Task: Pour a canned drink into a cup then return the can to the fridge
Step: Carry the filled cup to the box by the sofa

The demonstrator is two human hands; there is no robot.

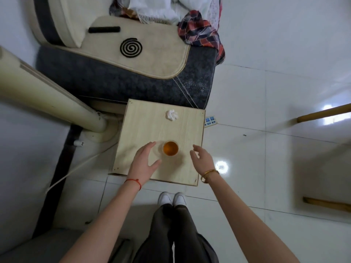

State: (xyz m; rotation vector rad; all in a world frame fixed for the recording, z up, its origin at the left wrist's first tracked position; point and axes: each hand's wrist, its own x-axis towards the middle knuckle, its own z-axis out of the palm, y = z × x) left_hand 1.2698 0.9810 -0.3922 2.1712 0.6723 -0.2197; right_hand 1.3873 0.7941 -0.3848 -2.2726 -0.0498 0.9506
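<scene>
A clear glass cup (170, 149) holding amber drink stands on the small light-wood table (144, 126), near its front edge. My left hand (145, 162) hovers just left of the cup, fingers straight and spread, holding nothing. To the right of the cup, a short gap away, my right hand (201, 157) has loosely bent fingers and is empty too. No can and no fridge show in the head view.
A crumpled white tissue (172, 115) lies at the table's far side. A grey and beige sofa (123, 76) with a black spiral coil (131, 47) stands behind it. A cream standing unit (47, 103) is at left, a power strip (210, 121) on the tiled floor at right.
</scene>
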